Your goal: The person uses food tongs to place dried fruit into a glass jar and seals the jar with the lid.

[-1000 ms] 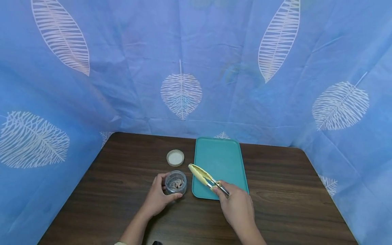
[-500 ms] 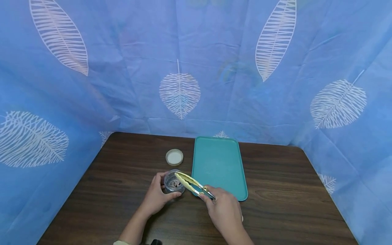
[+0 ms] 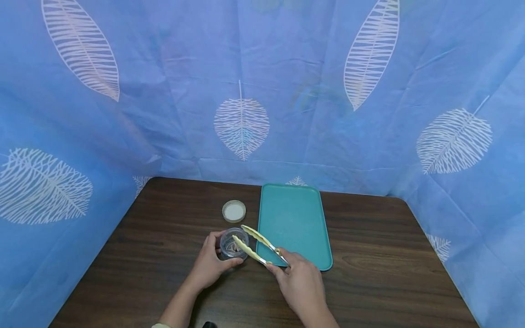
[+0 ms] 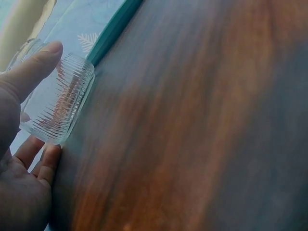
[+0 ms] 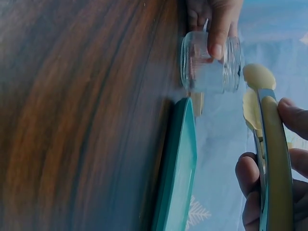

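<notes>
My left hand [image 3: 210, 269] holds a clear glass jar [image 3: 228, 238] upright on the table, thumb on the near side and fingers round the far side. Small brownish pieces lie in the bottom of the jar; their kind is unclear. In my right hand [image 3: 301, 281] are metal tongs with pale yellow tips [image 3: 248, 248]. The tips are spread apart at the jar's mouth, one over the opening and the other by its far right rim. In the right wrist view the tongs [image 5: 276, 159] hang just above the jar [image 5: 199, 67], apart from it. Nothing shows between the tips.
A teal tray [image 3: 293, 218] lies right of the jar, partly under the tongs. Behind the jar is a round lid [image 3: 234, 211] with a white inside. A small dark object [image 3: 209, 324] shows at the bottom edge. Blue leaf-patterned cloth [image 3: 287, 91] surrounds the wooden table [image 3: 381, 255].
My right hand has moved left, carrying the tongs from over the tray to the jar's mouth. The tongs' tips have spread wider. My left hand and the jar have stayed in place.
</notes>
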A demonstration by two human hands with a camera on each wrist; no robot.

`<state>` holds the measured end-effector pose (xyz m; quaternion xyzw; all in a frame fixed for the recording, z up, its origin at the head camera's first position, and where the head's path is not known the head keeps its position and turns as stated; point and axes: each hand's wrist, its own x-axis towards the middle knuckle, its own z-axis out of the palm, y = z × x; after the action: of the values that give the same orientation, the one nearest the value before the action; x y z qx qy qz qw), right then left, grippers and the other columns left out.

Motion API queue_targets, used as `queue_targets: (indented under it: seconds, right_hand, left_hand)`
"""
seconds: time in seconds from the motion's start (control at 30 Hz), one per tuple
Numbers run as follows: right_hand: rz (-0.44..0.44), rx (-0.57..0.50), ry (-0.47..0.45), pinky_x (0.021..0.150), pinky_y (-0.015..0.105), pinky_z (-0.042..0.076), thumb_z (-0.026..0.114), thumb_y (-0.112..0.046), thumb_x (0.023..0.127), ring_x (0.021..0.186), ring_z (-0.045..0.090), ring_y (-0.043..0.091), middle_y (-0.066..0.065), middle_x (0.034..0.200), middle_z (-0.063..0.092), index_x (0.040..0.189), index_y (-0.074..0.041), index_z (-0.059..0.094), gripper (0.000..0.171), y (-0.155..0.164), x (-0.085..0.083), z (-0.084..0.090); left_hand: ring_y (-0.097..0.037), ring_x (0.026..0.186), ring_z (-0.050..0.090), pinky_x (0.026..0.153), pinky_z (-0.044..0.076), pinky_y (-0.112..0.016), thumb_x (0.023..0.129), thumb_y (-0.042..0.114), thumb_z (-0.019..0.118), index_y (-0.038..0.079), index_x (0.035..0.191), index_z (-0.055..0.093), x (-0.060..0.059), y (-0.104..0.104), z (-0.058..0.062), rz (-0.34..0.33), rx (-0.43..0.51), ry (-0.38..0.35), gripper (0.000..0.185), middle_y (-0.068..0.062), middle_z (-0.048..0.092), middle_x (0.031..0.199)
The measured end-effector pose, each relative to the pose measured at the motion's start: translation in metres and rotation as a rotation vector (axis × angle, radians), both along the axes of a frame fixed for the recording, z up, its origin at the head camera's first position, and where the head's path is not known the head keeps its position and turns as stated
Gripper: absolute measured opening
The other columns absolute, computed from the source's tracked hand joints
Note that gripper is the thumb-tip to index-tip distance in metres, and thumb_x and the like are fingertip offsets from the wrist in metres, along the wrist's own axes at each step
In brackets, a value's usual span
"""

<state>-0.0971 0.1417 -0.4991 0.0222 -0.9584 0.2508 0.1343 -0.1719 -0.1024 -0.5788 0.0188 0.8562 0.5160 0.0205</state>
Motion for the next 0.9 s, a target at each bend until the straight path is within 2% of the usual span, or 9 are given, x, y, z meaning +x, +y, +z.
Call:
queue_targets:
  seconds: [0.23, 0.33, 0.5, 0.77, 0.9]
  right_hand:
    - [-0.047, -0.037, -0.015, 0.058, 0.027, 0.053, 0.093, -0.041, 0.085, 0.07, 0.067, 0.007, 0.005, 0.091, 0.078, 0.13, -0.009, 0.079, 0.057, 0.014, -0.002, 0.0]
    - [-0.077, -0.049, -0.018, 0.062, 0.034, 0.057, 0.093, -0.041, 0.084, 0.073, 0.071, 0.012, 0.008, 0.095, 0.079, 0.134, -0.006, 0.077, 0.063, 0.021, -0.003, -0.002]
    - [-0.13, -0.07, -0.025, 0.07, 0.047, 0.063, 0.094, -0.042, 0.085, 0.082, 0.079, 0.021, 0.018, 0.112, 0.081, 0.141, -0.002, 0.071, 0.072, 0.036, -0.004, -0.002]
    - [-0.201, -0.05, -0.032, 0.071, 0.055, 0.062, 0.092, -0.051, 0.084, 0.086, 0.08, 0.03, 0.025, 0.11, 0.079, 0.145, 0.002, 0.066, 0.085, 0.064, -0.004, -0.001]
    - [-0.248, -0.043, -0.061, 0.078, 0.061, 0.062, 0.091, -0.053, 0.086, 0.089, 0.081, 0.035, 0.029, 0.114, 0.077, 0.149, 0.005, 0.061, 0.091, 0.083, -0.003, -0.001]
  left_hand:
    - [-0.026, 0.128, 0.06, 0.109, 0.054, -0.043, 0.078, 0.034, 0.101, 0.01, 0.15, 0.049, 0.002, 0.0, 0.0, -0.004, 0.008, 0.001, 0.092, -0.014, 0.056, 0.148]
    - [-0.026, 0.129, 0.059, 0.11, 0.054, -0.044, 0.078, 0.034, 0.101, 0.011, 0.151, 0.049, 0.001, 0.0, 0.001, -0.001, 0.019, -0.007, 0.092, -0.013, 0.055, 0.148]
    - [-0.028, 0.13, 0.06, 0.111, 0.054, -0.047, 0.078, 0.034, 0.1, 0.01, 0.15, 0.048, 0.001, 0.001, 0.002, -0.006, 0.007, 0.011, 0.092, -0.015, 0.055, 0.149]
    - [-0.027, 0.133, 0.058, 0.114, 0.052, -0.047, 0.078, 0.037, 0.1, 0.013, 0.152, 0.047, 0.001, 0.0, 0.001, -0.001, 0.016, -0.02, 0.094, -0.013, 0.053, 0.152]
    - [-0.026, 0.132, 0.058, 0.114, 0.052, -0.047, 0.079, 0.037, 0.1, 0.013, 0.152, 0.047, 0.001, 0.001, 0.001, -0.007, 0.023, -0.021, 0.094, -0.013, 0.053, 0.151]
